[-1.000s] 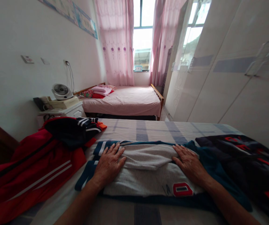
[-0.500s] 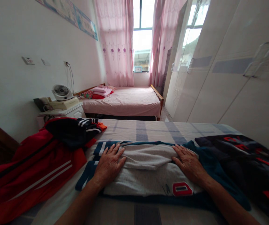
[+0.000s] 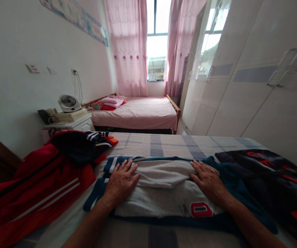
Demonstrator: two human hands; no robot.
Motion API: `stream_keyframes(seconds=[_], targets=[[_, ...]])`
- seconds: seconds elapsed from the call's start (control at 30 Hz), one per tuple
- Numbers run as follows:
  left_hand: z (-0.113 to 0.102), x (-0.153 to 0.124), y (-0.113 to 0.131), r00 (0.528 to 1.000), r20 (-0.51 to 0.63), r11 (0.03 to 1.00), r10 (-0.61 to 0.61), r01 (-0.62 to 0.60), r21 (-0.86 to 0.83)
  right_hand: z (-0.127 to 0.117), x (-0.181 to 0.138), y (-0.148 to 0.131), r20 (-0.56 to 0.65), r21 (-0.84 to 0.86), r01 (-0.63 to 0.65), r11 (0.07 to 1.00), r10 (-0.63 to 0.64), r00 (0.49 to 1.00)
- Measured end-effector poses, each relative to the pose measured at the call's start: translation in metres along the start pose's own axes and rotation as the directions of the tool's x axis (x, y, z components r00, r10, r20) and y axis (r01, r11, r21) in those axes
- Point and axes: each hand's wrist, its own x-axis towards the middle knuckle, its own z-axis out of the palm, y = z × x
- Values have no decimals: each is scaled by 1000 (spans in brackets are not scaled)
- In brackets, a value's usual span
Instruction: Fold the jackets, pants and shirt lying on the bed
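A grey and teal garment lies folded lengthwise on the checked bed sheet. It has a red letter patch near its front edge, and striped teal cuffs stick out at the left. Flat on the left part of its grey cloth rests my left hand, fingers stretched out. My right hand presses on the right part in the same way, fingers spread. Neither hand grips the cloth. Teal fabric spreads out to the right, under and beyond my right wrist.
To the left lies a heaped red and navy jacket. A dark garment with red lettering lies at the right. Beyond this bed stand a pink-covered bed, a nightstand with a fan, and a white wardrobe along the right.
Both hands stay in the same places on the garment. The view has tilted very slightly; otherwise nothing visibly moved.
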Motion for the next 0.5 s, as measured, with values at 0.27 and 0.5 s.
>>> stream_keyframes(seconds=[0.27,0.5], targets=[[2,0,-2,1000,-25,999,8,-9,-37,1,-1,1,-17,-6,14,1000,-14,1000],[0,0,-1,1000,-16,999,3,-3,-35,-2,0,-1,13,-4,-4,1000,4,1000]])
